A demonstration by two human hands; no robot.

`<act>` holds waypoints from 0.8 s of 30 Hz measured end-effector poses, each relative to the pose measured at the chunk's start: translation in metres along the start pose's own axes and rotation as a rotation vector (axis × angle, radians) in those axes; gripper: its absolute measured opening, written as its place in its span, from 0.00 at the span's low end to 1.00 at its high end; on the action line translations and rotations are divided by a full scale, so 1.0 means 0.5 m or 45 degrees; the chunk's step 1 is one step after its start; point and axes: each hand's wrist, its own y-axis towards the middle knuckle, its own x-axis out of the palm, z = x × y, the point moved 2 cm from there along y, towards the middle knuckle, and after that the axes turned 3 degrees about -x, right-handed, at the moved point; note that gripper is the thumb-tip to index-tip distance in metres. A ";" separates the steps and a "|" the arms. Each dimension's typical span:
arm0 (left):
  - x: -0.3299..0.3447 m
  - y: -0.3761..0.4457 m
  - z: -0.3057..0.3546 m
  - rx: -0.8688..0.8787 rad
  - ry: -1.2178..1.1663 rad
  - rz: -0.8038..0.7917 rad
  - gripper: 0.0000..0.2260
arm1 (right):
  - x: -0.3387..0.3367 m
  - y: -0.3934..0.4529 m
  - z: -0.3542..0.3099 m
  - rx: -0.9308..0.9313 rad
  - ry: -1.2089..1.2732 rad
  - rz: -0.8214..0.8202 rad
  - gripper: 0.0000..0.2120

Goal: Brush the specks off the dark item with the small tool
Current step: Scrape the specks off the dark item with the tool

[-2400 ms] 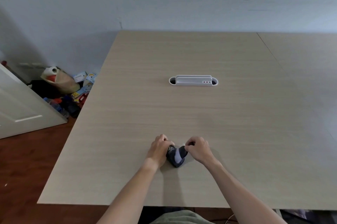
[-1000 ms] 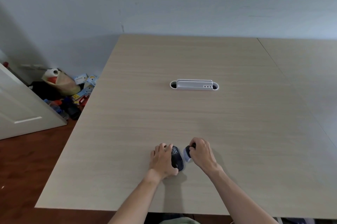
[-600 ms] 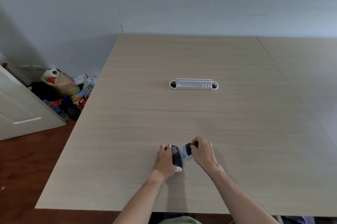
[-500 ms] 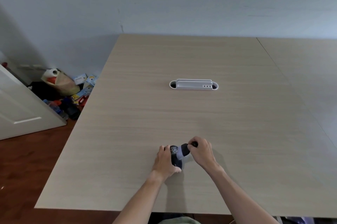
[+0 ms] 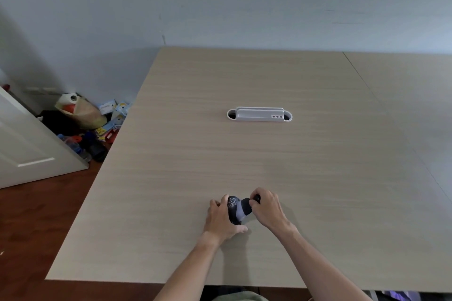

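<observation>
No legible writing anywhere; pkgs in the floor clutter (image 5: pixel 107 114) by the door (image 5: pixel 27 149) carried print too small to read. The white desk organiser (image 5: pixel 259 114) showed three small dots at its rt end, no text.

Your L hand (image 5: pixel 221 221) lay on the table (image 5: pixel 244 166) near the front edge, fingers curled round the dark item (image 5: pixel 232 205) from the left, thumb stretched along the tabletop under it. Item looked small and rounded, w/ a patch of white specks on its upper face. It sat between your two hands, approx centre of the near half of the table, well apart from the organiser.

Your R hand (image 5: pixel 267 210) was closed on the small tool (image 5: pixel 245 207): fingertips pinched together on a dark knob-like end, the grey body angled down-left. Tool's lower end met the item just right of the speck patch. Probably touching, but the spot was too small and blurred to be sure.

Both forearms bare, coming in from the bottom edge.
</observation>
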 end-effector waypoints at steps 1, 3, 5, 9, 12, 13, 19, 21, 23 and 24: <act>0.000 -0.002 0.000 0.003 -0.002 0.010 0.47 | -0.002 0.000 0.004 0.000 -0.057 0.035 0.05; -0.001 -0.003 0.000 -0.006 0.001 0.009 0.47 | -0.009 0.001 0.007 0.009 -0.064 0.116 0.05; -0.004 -0.002 0.002 -0.026 0.010 -0.014 0.48 | -0.015 0.005 0.002 0.022 0.049 0.134 0.05; -0.014 0.001 0.004 -0.045 0.057 -0.020 0.41 | -0.013 0.005 -0.010 0.011 0.125 -0.050 0.05; -0.022 0.003 0.003 -0.067 0.103 -0.003 0.36 | -0.008 0.006 0.003 -0.033 -0.049 0.005 0.06; -0.024 0.002 0.003 -0.061 0.104 0.004 0.35 | -0.010 0.006 0.005 -0.024 -0.057 0.061 0.06; -0.038 0.004 0.008 -0.043 0.093 0.019 0.34 | -0.010 0.008 -0.022 -0.008 0.119 -0.062 0.05; -0.045 0.003 0.013 -0.029 0.128 0.017 0.35 | -0.007 0.008 -0.012 -0.040 -0.002 -0.038 0.04; -0.051 0.002 0.016 -0.025 0.149 0.010 0.35 | -0.010 0.009 -0.002 -0.013 -0.052 0.079 0.05; -0.054 0.002 0.016 -0.031 0.150 0.005 0.35 | -0.013 0.009 -0.004 -0.005 -0.010 0.118 0.06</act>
